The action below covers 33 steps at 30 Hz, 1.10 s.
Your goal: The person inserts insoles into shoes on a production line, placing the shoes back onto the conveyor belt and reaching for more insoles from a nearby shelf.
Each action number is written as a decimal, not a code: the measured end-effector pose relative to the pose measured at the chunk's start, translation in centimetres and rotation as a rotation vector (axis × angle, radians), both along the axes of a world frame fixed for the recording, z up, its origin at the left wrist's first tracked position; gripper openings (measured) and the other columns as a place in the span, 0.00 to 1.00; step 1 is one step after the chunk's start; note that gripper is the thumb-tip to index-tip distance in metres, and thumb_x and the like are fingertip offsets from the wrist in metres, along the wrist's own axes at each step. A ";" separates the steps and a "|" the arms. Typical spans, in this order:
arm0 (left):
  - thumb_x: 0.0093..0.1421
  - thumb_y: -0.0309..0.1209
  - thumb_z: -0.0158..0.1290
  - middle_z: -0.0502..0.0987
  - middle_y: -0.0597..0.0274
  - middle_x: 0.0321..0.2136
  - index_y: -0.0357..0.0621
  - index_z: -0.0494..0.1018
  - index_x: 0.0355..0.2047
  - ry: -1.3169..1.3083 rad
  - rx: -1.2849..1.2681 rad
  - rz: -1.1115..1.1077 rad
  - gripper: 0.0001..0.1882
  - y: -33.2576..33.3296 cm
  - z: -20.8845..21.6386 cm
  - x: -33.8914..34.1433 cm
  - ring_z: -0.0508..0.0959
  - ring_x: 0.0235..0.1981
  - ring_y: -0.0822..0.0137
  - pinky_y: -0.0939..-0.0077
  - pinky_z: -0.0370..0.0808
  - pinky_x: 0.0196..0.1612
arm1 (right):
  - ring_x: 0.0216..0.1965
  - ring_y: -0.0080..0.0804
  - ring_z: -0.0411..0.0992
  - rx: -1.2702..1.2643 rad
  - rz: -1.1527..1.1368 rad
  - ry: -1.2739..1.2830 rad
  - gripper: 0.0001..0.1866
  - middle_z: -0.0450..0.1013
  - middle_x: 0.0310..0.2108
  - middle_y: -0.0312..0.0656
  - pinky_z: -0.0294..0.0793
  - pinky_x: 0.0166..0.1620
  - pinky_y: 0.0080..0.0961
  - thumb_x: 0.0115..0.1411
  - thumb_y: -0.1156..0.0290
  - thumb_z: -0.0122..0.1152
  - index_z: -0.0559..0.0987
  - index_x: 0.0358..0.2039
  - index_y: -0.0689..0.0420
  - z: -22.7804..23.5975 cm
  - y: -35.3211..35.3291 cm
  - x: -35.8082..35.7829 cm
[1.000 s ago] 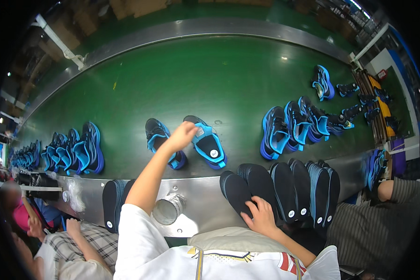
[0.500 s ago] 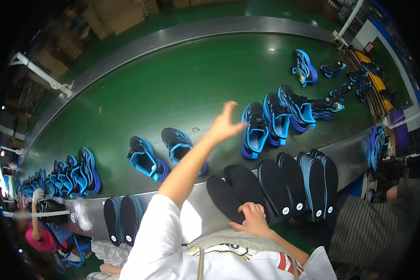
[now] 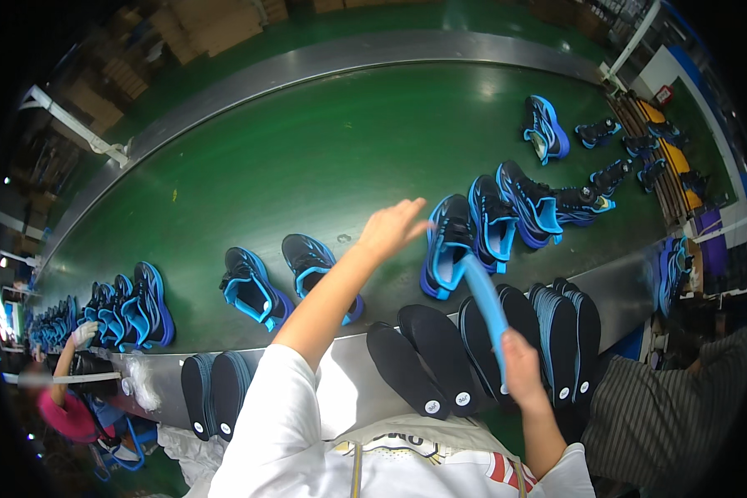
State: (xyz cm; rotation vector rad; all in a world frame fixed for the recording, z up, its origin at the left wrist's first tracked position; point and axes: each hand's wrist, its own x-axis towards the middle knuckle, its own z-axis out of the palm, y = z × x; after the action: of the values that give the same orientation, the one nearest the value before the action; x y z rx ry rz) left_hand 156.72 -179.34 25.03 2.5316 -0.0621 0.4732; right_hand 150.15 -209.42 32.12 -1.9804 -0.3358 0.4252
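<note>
My right hand (image 3: 520, 365) is closed round the near end of a light blue insole (image 3: 489, 300). The insole slants up and left, its far tip at the collar opening of a black-and-blue sneaker (image 3: 451, 217). Whether the tip is inside the shoe or just over it is hard to tell. My left hand (image 3: 393, 230) has its fingers stretched out, the tips at the left side of that sneaker and nothing held. Two black insoles (image 3: 433, 344) lie in front of me on the metal ledge, beside several stacked insoles (image 3: 548, 332).
A green conveyor belt (image 3: 307, 158) carries more sneakers (image 3: 255, 286) to the left and right. Another insole stack (image 3: 197, 390) stands on the metal ledge (image 3: 344, 365) at left. A co-worker's gloved hand (image 3: 84, 334) is by the far-left shoes; a striped-clothed person (image 3: 647, 407) is at right.
My right hand has left the insoles on the ledge and moved up and right, now with a blue insole in it. My left hand has come slightly down, its fingers closer to the sneaker.
</note>
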 end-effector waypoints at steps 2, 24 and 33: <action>0.48 0.51 0.51 0.70 0.53 0.28 0.52 0.55 0.53 0.138 0.050 -0.096 0.35 -1.2 0.3 -0.9 0.73 0.29 0.53 0.63 0.71 0.29 | 0.35 0.27 0.66 0.014 -0.101 0.090 0.16 0.70 0.33 0.46 0.64 0.40 0.21 0.61 0.67 0.41 0.70 0.40 0.69 0.8 -0.8 2.3; 0.56 0.45 0.46 0.68 0.56 0.14 0.36 0.68 0.20 0.272 -0.521 0.386 0.21 0.1 -3.9 -1.7 0.70 0.19 0.63 0.70 0.65 0.22 | 0.26 0.37 0.66 -0.566 0.678 -0.813 0.04 0.71 0.24 0.41 0.68 0.32 0.29 0.39 0.75 0.54 0.73 0.14 0.61 0.8 11.6 9.5; 0.58 0.44 0.44 0.60 0.64 0.13 0.36 0.64 0.19 0.207 -0.783 0.343 0.21 0.2 -4.4 -2.3 0.61 0.18 0.74 0.75 0.60 0.21 | 0.29 0.38 0.68 -0.671 0.698 -0.834 0.05 0.71 0.25 0.43 0.71 0.32 0.29 0.42 0.73 0.53 0.75 0.19 0.61 -2.4 13.0 9.9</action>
State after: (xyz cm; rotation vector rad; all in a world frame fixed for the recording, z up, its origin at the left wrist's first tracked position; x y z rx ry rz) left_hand 154.39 -179.16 20.64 1.7965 0.5377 0.2803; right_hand 160.09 -196.42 29.69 -2.5897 -1.6104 0.1023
